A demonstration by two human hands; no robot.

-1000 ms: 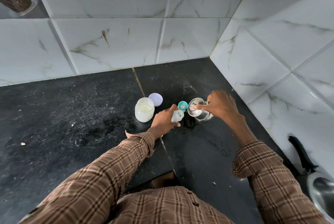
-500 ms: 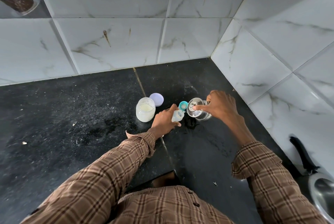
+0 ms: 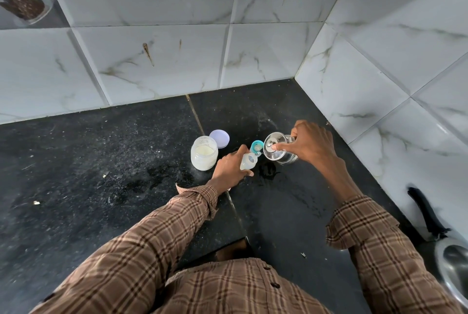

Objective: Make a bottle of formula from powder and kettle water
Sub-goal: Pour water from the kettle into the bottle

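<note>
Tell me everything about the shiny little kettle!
The kettle is small and round, clear and shiny like glass, with a lid and knob on top. It is tipped left, spout toward the small bottle. The right hand holds it, one finger pressing the lid. It hangs just above the dark counter, near the tiled corner. I cannot make out any water pouring.

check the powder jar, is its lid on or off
Off. The powder jar stands upright with its mouth open, pale powder visible inside, and the round lilac lid lies flat on the counter just behind it.
</note>
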